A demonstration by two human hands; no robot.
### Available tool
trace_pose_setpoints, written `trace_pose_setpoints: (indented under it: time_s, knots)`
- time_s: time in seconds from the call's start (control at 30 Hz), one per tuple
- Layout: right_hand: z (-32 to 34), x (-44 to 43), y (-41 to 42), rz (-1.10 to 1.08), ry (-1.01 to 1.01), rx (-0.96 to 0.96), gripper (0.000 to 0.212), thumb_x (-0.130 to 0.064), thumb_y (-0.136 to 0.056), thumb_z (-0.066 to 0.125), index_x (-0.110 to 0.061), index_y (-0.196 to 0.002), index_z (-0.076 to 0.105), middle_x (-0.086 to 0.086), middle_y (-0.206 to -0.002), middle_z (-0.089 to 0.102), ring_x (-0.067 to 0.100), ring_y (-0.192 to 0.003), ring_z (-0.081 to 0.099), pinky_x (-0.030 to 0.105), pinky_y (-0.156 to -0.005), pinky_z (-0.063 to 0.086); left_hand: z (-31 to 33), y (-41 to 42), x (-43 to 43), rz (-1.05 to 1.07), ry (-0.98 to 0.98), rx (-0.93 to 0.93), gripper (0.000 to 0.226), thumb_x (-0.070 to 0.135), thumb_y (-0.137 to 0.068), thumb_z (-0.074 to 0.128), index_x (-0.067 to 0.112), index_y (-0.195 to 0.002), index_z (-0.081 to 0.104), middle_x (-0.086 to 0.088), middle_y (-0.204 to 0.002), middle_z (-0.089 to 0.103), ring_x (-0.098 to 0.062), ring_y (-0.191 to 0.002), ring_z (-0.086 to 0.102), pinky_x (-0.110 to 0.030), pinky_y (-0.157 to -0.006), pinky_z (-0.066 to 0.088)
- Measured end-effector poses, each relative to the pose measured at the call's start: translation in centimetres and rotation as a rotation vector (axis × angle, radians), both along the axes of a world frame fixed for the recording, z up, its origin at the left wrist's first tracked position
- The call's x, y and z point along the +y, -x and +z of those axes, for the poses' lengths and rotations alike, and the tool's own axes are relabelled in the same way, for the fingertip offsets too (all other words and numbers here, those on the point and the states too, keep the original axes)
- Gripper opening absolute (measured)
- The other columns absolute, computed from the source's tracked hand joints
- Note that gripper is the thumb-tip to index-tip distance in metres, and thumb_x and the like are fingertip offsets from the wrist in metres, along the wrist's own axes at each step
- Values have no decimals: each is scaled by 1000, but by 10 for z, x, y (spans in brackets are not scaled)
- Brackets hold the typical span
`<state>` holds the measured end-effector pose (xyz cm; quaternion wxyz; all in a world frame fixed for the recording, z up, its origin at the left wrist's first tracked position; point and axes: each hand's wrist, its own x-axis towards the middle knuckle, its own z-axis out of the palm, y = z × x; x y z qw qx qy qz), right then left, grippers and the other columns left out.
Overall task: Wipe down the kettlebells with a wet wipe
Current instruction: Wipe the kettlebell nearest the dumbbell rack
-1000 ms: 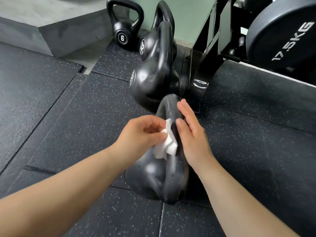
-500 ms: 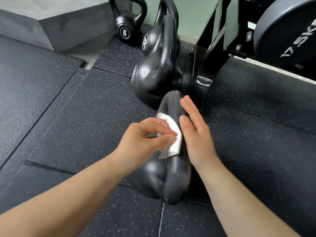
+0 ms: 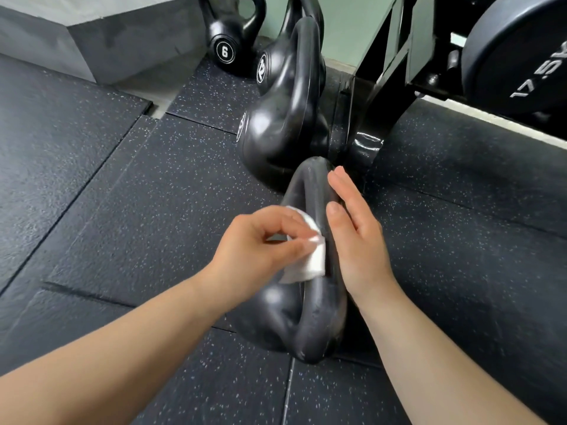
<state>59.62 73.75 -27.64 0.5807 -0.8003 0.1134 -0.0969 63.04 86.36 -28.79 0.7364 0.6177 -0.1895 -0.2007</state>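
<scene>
Both hands flank the nearest kettlebell (image 3: 310,305), its handle running 6 to 12 o'clock: left hand (image 3: 254,250) pinching the wet wipe (image 3: 308,263) against the handle's 9 o'clock side, right hand (image 3: 356,237) flat and open at 3 o'clock

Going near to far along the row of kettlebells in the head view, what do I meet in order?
Nearest kettlebell with the wipe on it, then the second kettlebell, then the kettlebell marked 12, then the kettlebell marked 6 by the wall.
</scene>
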Motion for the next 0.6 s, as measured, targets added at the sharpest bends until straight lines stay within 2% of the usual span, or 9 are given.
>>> trace_pose_setpoints:
  time_s: [0.1, 0.17, 0.27, 0.33, 0.4, 0.47, 0.53, 0.6]
  knots:
    - [0, 1, -1, -6, 1, 1, 38, -8, -92, 39, -37, -116, 33, -18, -133, 29, -16, -118, 25, -9, -91, 20, 1, 7, 6, -22, -86, -139, 8, 16, -62, 71, 22, -59, 67, 20, -73, 64, 5, -70, 58, -7, -66, 43]
    - [1, 1, -1, -9, -7, 3, 38, -8, -92, 39, -35, -118, 34, -18, -133, 29, -16, -118, 25, -9, -91, 20, 3, 3, -1, 45, -95, -164, 12, 14, -66, 70, 21, -59, 65, 19, -70, 65, 3, -62, 59, -8, -60, 44]
    - [0, 1, 0, -12, -9, 12, 39, -8, -91, 39, -35, -118, 33, -19, -133, 29, -17, -117, 25, -9, -90, 21, 8, -12, -21, 240, -37, -12, 27, -1, -76, 65, 20, -59, 59, 10, -53, 57, 2, -44, 51, -7, -46, 40]
    - [0, 1, 1, -18, 6, 13, 38, -9, -91, 40, -37, -117, 34, -20, -133, 30, -17, -117, 25, -9, -90, 20, 9, -20, -29, 278, -36, 53, 27, -2, -77, 62, 20, -61, 59, 1, -61, 55, 2, -44, 49, -7, -45, 40]
    - [0, 1, 1, -21, 15, 13, 38, -9, -91, 40, -38, -116, 34, -20, -132, 30, -18, -117, 26, -8, -92, 20, 4, -23, -27, 205, -5, 117, 21, 0, -77, 63, 16, -64, 61, -8, -64, 55, -5, -47, 49, -11, -47, 42]
    - [1, 2, 1, -17, 22, 9, 39, -10, -91, 40, -41, -113, 36, -21, -132, 31, -17, -118, 27, -7, -93, 20, -6, -16, -16, 75, 38, 190, 13, 3, -73, 65, 13, -65, 62, -9, -62, 57, -11, -54, 52, -15, -56, 47]
    - [1, 3, 1, -17, 10, 10, 40, -10, -91, 40, -48, -105, 38, -21, -133, 32, -14, -121, 28, -5, -95, 22, -16, -6, -8, -46, 141, 382, 1, 8, -68, 62, 9, -68, 62, -6, -64, 62, -14, -60, 59, -22, -63, 52]
    - [2, 4, 1, -14, 0, 20, 41, -11, -92, 39, -51, -100, 38, -21, -133, 33, -13, -122, 29, -4, -95, 23, -26, -7, -4, -125, 227, 562, 13, 12, -69, 56, 3, -78, 62, -7, -70, 66, -17, -66, 63, -24, -64, 54]
